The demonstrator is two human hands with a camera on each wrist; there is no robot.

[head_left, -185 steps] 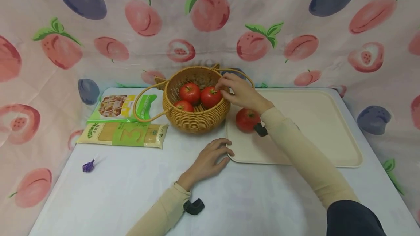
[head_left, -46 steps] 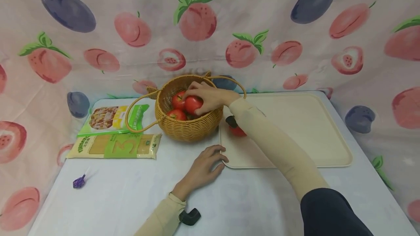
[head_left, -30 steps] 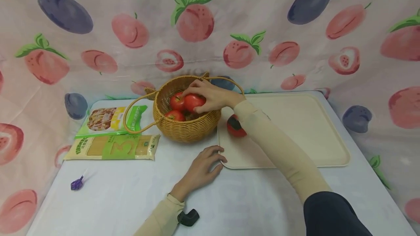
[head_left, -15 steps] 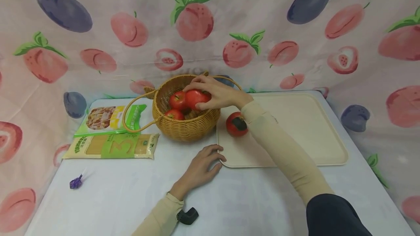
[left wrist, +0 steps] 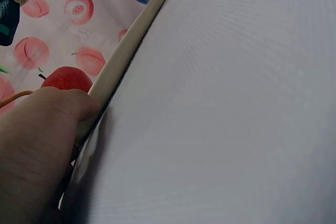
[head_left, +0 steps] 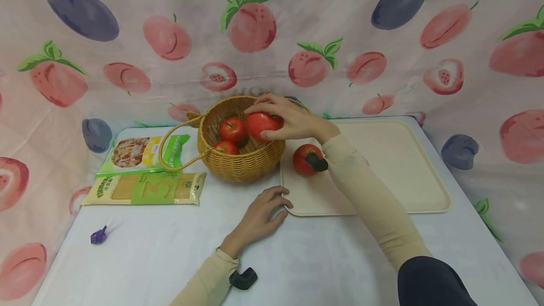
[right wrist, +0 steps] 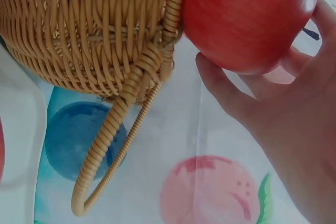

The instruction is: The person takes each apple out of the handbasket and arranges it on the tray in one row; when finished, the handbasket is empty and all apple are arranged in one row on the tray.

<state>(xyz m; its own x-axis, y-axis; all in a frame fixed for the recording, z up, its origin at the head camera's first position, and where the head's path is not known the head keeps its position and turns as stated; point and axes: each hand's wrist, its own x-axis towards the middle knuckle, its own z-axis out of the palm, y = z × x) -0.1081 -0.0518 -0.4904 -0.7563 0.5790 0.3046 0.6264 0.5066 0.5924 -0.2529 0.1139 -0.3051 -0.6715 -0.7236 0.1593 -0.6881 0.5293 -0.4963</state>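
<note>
My right hand [head_left: 293,119] grips a red apple [head_left: 261,125] just above the right side of a wicker basket [head_left: 242,169]. In the right wrist view this apple [right wrist: 249,19] is at the basket's rim, with fingers and thumb around it. Two more apples lie inside the basket, one [head_left: 233,130] at the middle and one [head_left: 226,148] near the front rim. Another apple [head_left: 304,158] sits on the beige tray [head_left: 399,169], partly behind the right wrist's black camera. My left hand [head_left: 259,216] rests with loose fingers at the tray's near left corner, touching its edge.
Left of the basket lie a green-and-white food packet [head_left: 140,155] and a pack of noodles [head_left: 148,189]. A small purple-wrapped lollipop [head_left: 98,236] lies nearer on the white table. The basket's handles [head_left: 167,138] spread out to both sides. A fruit-print cloth [head_left: 182,84] hangs behind.
The right hand has taken hold of an apple in the basket and lifted it up and to the right, toward the rim. The left hand stays at the tray corner.
</note>
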